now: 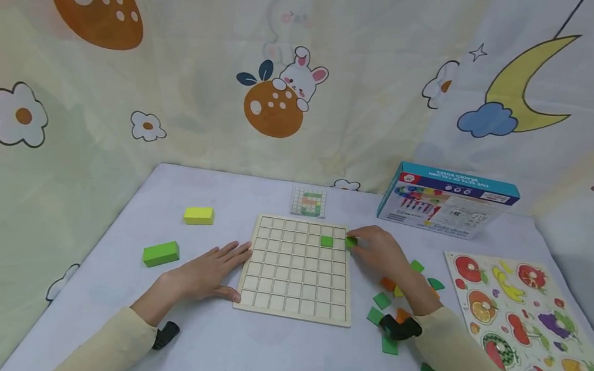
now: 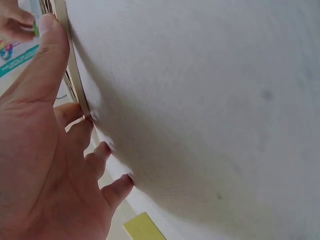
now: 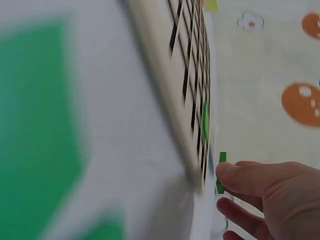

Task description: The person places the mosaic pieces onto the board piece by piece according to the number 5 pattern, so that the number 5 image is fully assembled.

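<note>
A wooden grid board point(image 1: 289, 273) lies on the white table, with one green square tile point(image 1: 326, 242) in a cell near its upper right. Beside the board's left edge my left hand point(image 1: 210, 272) rests with its fingers spread, the thumb and fingertips touching the rim. My right hand point(image 1: 381, 252) pinches another green square tile point(image 3: 221, 172) between thumb and fingers. In the head view that tile is at the board's upper right edge; the right wrist view shows it held in the air.
Loose green tiles point(image 1: 382, 301) and orange ones lie under the right forearm. Left of the board are a yellow block point(image 1: 199, 216) and a green block point(image 1: 161, 254). A small pattern card point(image 1: 308, 202), a box point(image 1: 449, 202) and a fruit picture board point(image 1: 528, 329) stand or lie around.
</note>
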The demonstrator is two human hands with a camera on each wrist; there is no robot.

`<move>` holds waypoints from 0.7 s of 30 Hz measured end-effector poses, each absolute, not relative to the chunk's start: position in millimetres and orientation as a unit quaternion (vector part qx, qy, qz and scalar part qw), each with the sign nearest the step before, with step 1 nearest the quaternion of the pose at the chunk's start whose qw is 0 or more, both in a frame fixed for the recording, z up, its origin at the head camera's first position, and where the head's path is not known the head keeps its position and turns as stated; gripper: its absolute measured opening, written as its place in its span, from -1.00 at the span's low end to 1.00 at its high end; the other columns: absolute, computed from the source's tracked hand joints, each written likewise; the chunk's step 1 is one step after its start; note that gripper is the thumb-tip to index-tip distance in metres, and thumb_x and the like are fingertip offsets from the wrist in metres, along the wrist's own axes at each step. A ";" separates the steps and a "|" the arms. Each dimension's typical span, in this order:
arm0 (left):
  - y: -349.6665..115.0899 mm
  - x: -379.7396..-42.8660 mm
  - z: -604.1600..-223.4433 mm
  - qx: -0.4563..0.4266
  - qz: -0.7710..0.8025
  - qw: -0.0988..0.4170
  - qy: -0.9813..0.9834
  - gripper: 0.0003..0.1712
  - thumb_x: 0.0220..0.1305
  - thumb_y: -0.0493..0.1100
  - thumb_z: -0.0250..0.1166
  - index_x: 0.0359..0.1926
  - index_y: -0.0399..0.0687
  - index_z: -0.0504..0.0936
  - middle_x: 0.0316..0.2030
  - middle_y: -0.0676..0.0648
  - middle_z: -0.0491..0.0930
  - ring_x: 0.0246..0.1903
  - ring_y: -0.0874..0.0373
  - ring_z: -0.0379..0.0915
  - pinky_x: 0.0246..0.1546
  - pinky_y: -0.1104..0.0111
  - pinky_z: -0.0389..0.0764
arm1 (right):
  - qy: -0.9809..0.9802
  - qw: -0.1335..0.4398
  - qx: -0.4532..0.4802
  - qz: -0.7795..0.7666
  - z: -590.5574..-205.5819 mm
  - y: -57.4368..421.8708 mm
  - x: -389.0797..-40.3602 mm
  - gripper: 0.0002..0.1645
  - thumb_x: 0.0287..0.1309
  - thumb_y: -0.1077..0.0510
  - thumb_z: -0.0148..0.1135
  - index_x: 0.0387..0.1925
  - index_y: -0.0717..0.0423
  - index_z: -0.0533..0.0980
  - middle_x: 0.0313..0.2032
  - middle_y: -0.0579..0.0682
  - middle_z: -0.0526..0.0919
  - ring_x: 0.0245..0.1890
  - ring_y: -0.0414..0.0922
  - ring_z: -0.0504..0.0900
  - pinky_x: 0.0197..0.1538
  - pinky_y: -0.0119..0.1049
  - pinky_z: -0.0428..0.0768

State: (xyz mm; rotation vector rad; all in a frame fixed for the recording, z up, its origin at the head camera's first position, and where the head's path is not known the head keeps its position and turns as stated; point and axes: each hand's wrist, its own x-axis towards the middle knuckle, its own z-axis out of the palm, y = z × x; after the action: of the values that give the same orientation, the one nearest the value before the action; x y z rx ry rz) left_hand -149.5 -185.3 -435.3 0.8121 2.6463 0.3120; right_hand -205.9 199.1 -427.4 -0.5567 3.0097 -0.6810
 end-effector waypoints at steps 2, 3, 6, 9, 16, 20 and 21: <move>-186.4 -149.4 -435.8 0.287 0.112 0.176 0.935 0.14 0.12 0.39 0.20 0.53 -0.05 -0.04 0.55 -0.07 -0.13 0.53 -0.14 -0.25 0.46 -0.13 0.01 | 0.958 -0.001 -0.188 -0.218 -428.2 175.4 -210.1 -0.59 0.16 0.18 0.33 0.07 0.11 0.61 0.03 0.06 0.69 0.13 0.06 0.57 0.21 0.03 0.52; -186.8 -149.3 -435.9 0.287 0.112 0.175 0.935 0.14 0.12 0.40 0.19 0.53 -0.05 -0.04 0.55 -0.07 -0.13 0.53 -0.14 -0.25 0.46 -0.13 0.00 | 0.957 0.002 -0.189 -0.219 -428.2 164.7 -211.7 -0.59 0.15 0.17 0.34 0.07 0.10 0.61 0.03 0.05 0.69 0.14 0.04 0.57 0.21 0.01 0.53; -187.1 -148.7 -436.1 0.285 0.114 0.175 0.936 0.13 0.12 0.39 0.20 0.53 -0.05 -0.04 0.55 -0.06 -0.13 0.53 -0.13 -0.26 0.46 -0.13 -0.01 | 0.954 0.009 -0.196 -0.226 -429.7 140.2 -215.6 -0.61 0.16 0.15 0.35 0.05 0.07 0.63 0.03 0.02 0.69 0.13 0.01 0.57 0.19 -0.03 0.56; -186.1 -148.7 -436.3 0.283 0.116 0.177 0.936 0.13 0.12 0.38 0.20 0.53 -0.04 -0.04 0.55 -0.06 -0.14 0.53 -0.12 -0.26 0.47 -0.12 -0.01 | 0.953 0.014 -0.202 -0.224 -432.4 129.0 -218.2 -0.63 0.15 0.14 0.36 0.03 0.03 0.64 0.01 0.01 0.69 0.12 0.01 0.58 0.17 -0.05 0.56; -185.3 -148.8 -434.4 0.285 0.110 0.178 0.935 0.14 0.12 0.39 0.20 0.53 -0.05 -0.05 0.55 -0.07 -0.14 0.53 -0.14 -0.25 0.46 -0.13 0.00 | 0.955 0.001 -0.205 -0.215 -436.9 122.6 -219.4 -0.65 0.12 0.16 0.38 -0.01 -0.01 0.66 -0.04 -0.01 0.71 0.07 -0.01 0.60 0.11 -0.07 0.60; -186.2 -148.5 -432.5 0.285 0.111 0.176 0.936 0.14 0.13 0.36 0.21 0.53 -0.06 -0.05 0.55 -0.07 -0.14 0.53 -0.14 -0.25 0.46 -0.13 0.00 | 0.953 -0.005 -0.214 -0.214 -437.1 122.4 -219.0 -0.65 0.14 0.16 0.37 0.00 0.01 0.65 -0.03 -0.01 0.71 0.08 0.00 0.59 0.14 -0.07 0.58; -186.1 -148.5 -432.4 0.285 0.113 0.177 0.935 0.13 0.13 0.36 0.22 0.53 -0.06 -0.05 0.55 -0.07 -0.14 0.53 -0.14 -0.25 0.46 -0.13 0.00 | 0.953 -0.004 -0.214 -0.213 -437.4 123.1 -218.8 -0.64 0.14 0.15 0.36 0.01 0.01 0.65 -0.02 -0.01 0.71 0.09 0.00 0.59 0.14 -0.06 0.58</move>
State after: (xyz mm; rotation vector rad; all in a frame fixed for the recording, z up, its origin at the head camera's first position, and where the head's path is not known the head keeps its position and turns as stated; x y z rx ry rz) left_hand -148.5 -186.1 -432.4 0.8059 2.6482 0.3202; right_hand -218.8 123.1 -437.4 -0.6741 3.0025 -0.6693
